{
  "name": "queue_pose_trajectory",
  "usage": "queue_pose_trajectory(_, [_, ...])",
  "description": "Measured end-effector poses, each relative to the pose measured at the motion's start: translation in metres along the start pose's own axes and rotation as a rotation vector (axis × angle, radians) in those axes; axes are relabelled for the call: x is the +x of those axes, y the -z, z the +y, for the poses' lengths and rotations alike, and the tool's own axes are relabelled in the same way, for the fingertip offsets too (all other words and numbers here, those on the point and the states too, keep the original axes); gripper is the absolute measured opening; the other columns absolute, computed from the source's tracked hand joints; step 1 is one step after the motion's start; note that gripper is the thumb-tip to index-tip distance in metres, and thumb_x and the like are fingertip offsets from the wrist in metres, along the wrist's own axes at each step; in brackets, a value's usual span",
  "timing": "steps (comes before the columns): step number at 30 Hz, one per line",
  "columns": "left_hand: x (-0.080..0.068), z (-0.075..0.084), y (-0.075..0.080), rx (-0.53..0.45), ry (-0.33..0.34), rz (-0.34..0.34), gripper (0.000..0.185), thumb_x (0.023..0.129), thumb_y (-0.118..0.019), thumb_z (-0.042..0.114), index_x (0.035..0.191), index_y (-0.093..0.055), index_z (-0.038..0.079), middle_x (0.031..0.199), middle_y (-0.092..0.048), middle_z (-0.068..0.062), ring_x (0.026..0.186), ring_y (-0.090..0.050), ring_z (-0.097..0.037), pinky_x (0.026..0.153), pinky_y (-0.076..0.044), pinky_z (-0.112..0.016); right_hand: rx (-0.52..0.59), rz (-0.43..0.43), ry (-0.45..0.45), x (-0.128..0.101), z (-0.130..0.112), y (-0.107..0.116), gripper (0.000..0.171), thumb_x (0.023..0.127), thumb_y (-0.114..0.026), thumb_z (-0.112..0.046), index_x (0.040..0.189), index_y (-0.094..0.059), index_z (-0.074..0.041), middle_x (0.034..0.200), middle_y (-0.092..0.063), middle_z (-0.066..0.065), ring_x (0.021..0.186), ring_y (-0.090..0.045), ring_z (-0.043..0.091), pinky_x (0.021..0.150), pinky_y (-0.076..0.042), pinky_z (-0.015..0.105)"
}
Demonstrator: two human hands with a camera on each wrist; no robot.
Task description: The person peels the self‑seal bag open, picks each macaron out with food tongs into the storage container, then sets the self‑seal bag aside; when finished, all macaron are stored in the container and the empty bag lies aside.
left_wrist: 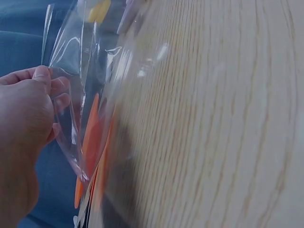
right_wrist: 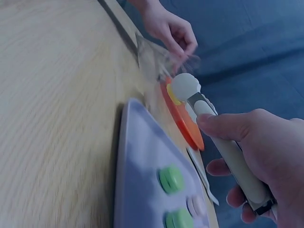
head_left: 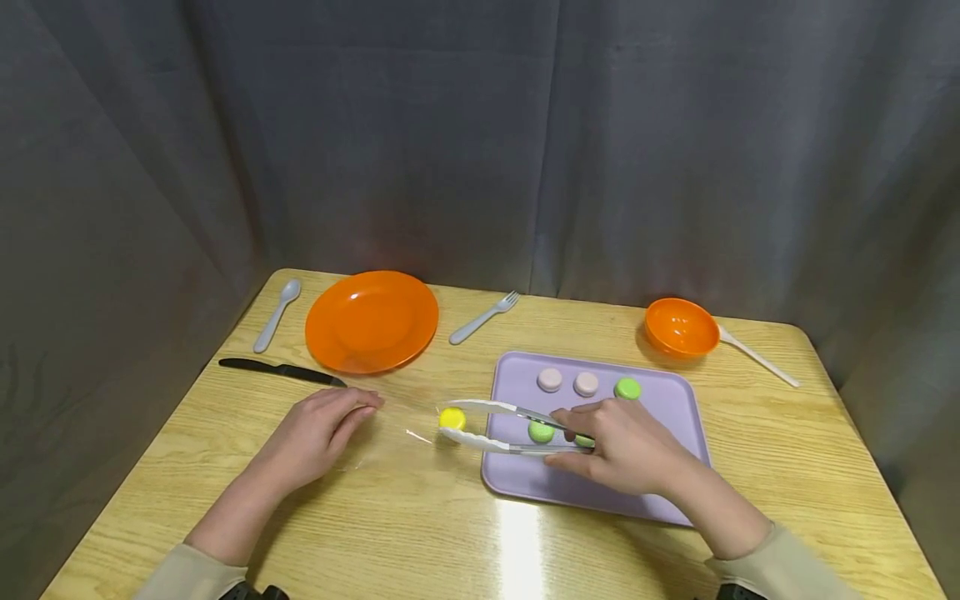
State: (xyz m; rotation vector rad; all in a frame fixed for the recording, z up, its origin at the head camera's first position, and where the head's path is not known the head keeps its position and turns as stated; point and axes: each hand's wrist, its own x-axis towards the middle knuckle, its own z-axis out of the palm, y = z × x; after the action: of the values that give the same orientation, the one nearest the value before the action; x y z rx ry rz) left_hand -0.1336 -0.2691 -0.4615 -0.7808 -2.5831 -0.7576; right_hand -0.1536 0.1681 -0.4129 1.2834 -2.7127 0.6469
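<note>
My left hand [head_left: 318,429] pinches the edge of a clear plastic bag [left_wrist: 71,54] between thumb and fingers, above the table. My right hand [head_left: 626,446] grips metal tongs [head_left: 534,449] with white scalloped tips. Between those tips sits a yellow macaron [head_left: 452,419], held at the bag's right side; whether it is inside the bag I cannot tell. Below the tongs lies a lilac tray [head_left: 585,492] with pale pink macarons [head_left: 550,380] and green macarons [head_left: 627,388] on it. The right hand and tongs partly cover some of these.
An orange plate [head_left: 372,321] stands at the back left, between a grey spoon [head_left: 277,317] and a grey fork [head_left: 484,317]. A black-handled knife [head_left: 281,371] lies left of the bag. At the back right are an orange bowl [head_left: 682,328] and a white utensil [head_left: 759,357].
</note>
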Motion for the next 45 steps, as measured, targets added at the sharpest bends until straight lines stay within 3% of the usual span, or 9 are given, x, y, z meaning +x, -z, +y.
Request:
queue_pose_trajectory(11, [0.0, -0.002, -0.001, 0.03, 0.013, -0.009, 0.018, 0.1, -0.075, 0.008, 0.116, -0.075, 0.018, 0.114, -0.075, 0.011, 0.103, -0.071, -0.014, 0.09, -0.059, -0.042, -0.066, 0.11, -0.041, -0.063, 0.026, 0.032, 0.041, 0.085, -0.091, -0.038, 0.115, -0.082, -0.011, 0.09, -0.073, -0.016, 0.065, -0.05, -0.005, 0.055, -0.044, 0.021])
queue_pose_trajectory(19, [-0.001, -0.002, -0.001, 0.026, 0.023, -0.018, 0.019, 0.1, -0.075, 0.007, 0.115, -0.075, 0.018, 0.112, -0.074, 0.013, 0.103, -0.07, -0.014, 0.087, -0.06, -0.042, -0.071, 0.105, -0.24, -0.109, 0.035, 0.055, 0.051, 0.082, -0.093, -0.041, 0.119, -0.081, -0.009, 0.097, -0.076, -0.008, 0.057, -0.044, -0.006, 0.048, -0.037, 0.019])
queue_pose_trajectory(24, [-0.002, -0.003, 0.0, 0.03, 0.015, -0.013, 0.019, 0.099, -0.075, 0.006, 0.115, -0.075, 0.017, 0.112, -0.074, 0.012, 0.104, -0.071, -0.015, 0.088, -0.06, -0.043, -0.087, 0.132, -0.299, -0.135, 0.042, 0.063, 0.049, 0.081, -0.095, -0.038, 0.12, -0.081, -0.012, 0.101, -0.078, -0.006, 0.053, -0.044, -0.009, 0.049, -0.037, 0.019])
queue_pose_trajectory(25, [-0.002, -0.003, 0.0, 0.03, 0.014, -0.013, 0.019, 0.099, -0.075, 0.006, 0.115, -0.075, 0.017, 0.112, -0.074, 0.012, 0.104, -0.071, -0.015, 0.088, -0.06, -0.043, -0.101, 0.137, -0.304, -0.14, 0.044, 0.065, 0.044, 0.08, -0.095, -0.037, 0.116, -0.082, -0.015, 0.093, -0.076, -0.01, 0.052, -0.041, -0.01, 0.049, -0.036, 0.019])
queue_pose_trajectory(31, [-0.002, -0.003, 0.0, 0.044, 0.027, -0.021, 0.018, 0.1, -0.075, 0.008, 0.115, -0.074, 0.018, 0.111, -0.074, 0.011, 0.104, -0.071, -0.016, 0.088, -0.06, -0.044, -0.156, 0.163, -0.32, -0.166, 0.052, 0.068, 0.038, 0.076, -0.097, -0.033, 0.107, -0.08, -0.019, 0.076, -0.059, -0.024, 0.049, -0.034, -0.011, 0.047, -0.029, 0.017])
queue_pose_trajectory(36, [-0.002, -0.004, 0.002, 0.056, 0.035, -0.024, 0.017, 0.101, -0.074, 0.008, 0.115, -0.074, 0.018, 0.11, -0.074, 0.011, 0.103, -0.072, -0.016, 0.087, -0.06, -0.045, -0.163, 0.151, -0.372, -0.182, 0.055, 0.064, 0.034, 0.079, -0.095, -0.035, 0.106, -0.079, -0.024, 0.069, -0.049, -0.028, 0.051, -0.035, -0.006, 0.049, -0.029, 0.021])
queue_pose_trajectory(45, [-0.001, -0.006, 0.001, 0.066, 0.034, -0.037, 0.016, 0.101, -0.073, 0.008, 0.114, -0.074, 0.018, 0.109, -0.075, 0.01, 0.101, -0.072, -0.016, 0.086, -0.06, -0.044, -0.129, 0.134, -0.413, -0.194, 0.064, 0.047, 0.033, 0.082, -0.094, -0.039, 0.106, -0.079, -0.022, 0.079, -0.059, -0.024, 0.055, -0.037, -0.005, 0.052, -0.033, 0.023])
